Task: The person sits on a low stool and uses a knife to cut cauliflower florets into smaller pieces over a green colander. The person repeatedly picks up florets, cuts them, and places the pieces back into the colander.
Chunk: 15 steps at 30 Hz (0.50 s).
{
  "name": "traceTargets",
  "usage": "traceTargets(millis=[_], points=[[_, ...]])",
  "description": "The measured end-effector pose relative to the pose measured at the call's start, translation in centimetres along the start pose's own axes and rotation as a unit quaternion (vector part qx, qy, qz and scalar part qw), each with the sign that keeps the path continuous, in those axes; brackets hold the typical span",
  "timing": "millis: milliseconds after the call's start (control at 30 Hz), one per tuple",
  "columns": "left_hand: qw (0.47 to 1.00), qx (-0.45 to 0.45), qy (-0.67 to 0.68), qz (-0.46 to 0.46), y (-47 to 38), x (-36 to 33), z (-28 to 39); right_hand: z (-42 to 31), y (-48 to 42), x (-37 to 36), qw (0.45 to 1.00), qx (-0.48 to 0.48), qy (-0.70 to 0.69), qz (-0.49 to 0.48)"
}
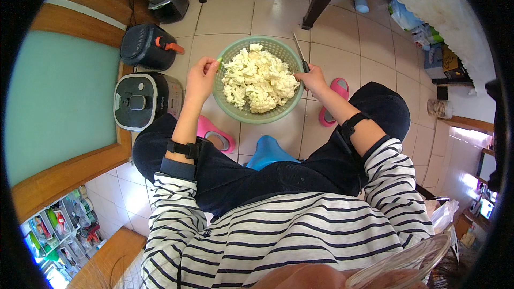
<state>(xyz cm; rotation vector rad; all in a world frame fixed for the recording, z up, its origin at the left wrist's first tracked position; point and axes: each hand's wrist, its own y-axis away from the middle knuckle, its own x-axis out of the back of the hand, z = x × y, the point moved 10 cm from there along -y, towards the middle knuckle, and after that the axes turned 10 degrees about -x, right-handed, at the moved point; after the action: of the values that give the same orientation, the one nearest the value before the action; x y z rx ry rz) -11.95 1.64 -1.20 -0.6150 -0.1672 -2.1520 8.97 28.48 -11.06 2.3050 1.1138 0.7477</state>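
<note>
A green plastic colander heaped with cut cauliflower florets stands on the tiled floor between my feet. My left hand is at the colander's left rim, its thumb and fingertips pinched on a small green piece, perhaps a bit of stem or leaf. At the right rim, my right hand is closed around the black handle of a knife, the blade pointing up and away from me. The fingertips of that hand are close to the florets; whether they touch one cannot be told.
Left of the colander stand a rice cooker, a dark air fryer with an orange handle, and a blender. Dark wooden furniture legs rise beyond it. Pink slippers are on my feet, and a blue plastic stool shows beneath me.
</note>
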Motion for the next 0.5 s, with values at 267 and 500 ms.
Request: traceTargets(millis=[267,500], points=[[0.967,-0.086,0.093,0.221,0.0,6.8,-0.6,-2.0,2.1,1.1,0.995,-0.009,-0.096,-0.012],[0.997,0.024,0.048,0.052,-0.2,0.2,-6.1,-6.6,4.6,5.4,0.978,0.029,-0.204,0.026]])
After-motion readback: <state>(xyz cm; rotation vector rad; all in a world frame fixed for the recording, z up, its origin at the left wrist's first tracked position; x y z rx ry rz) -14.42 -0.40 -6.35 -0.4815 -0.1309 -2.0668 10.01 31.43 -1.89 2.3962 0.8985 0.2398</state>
